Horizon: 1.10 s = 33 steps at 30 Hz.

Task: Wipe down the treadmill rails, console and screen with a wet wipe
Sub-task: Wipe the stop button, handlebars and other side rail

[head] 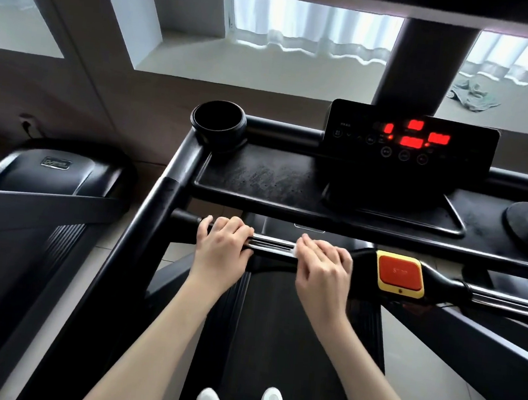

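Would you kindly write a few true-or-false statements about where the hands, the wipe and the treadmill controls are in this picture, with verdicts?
1. Both hands are on the front crossbar. True.
2. The wet wipe is under the left hand. False: it shows at the right hand.
3. The console display shows red lit digits. True.
4. The red stop button lies left of both hands. False: it is to their right.
5. The cup holder holds a bottle. False: nothing is visible in it.

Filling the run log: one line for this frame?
left hand: gripping front rail | right hand: wet wipe on rail | console: lit
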### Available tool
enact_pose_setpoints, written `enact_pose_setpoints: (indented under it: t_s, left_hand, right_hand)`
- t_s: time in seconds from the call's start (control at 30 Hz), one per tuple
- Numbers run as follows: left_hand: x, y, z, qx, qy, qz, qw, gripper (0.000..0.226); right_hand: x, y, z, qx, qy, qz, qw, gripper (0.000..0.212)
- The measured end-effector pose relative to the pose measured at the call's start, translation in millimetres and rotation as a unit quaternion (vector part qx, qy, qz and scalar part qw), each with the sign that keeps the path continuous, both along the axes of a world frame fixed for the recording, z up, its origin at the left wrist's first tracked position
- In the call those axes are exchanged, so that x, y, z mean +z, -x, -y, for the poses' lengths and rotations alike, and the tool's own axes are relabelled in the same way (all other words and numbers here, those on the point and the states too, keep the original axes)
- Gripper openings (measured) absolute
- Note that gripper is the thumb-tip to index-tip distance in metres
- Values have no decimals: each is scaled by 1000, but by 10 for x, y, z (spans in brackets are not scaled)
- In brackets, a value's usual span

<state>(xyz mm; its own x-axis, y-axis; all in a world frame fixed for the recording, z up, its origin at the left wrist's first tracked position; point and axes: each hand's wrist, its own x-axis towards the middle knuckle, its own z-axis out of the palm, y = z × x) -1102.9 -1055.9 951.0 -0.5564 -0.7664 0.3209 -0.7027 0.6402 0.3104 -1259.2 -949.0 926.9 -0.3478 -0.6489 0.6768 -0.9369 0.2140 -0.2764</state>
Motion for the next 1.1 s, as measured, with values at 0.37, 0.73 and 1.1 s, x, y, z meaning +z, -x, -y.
enact_pose_setpoints:
  t_s: [0.37,0.73,1.1]
  left_hand:
    - [13,13,-12,-1,-1,4,1000,22]
    - [-7,82,-68,14,18,33,999,23]
    - [-38,450,-303,-79,65,-3,995,36]
  right_hand:
    - [-117,99,-141,9,12,-62,998,19]
    - [31,196,-181,5,-13,-1,1000,19]
    - [261,419,-180,-60,-89,28,994,9]
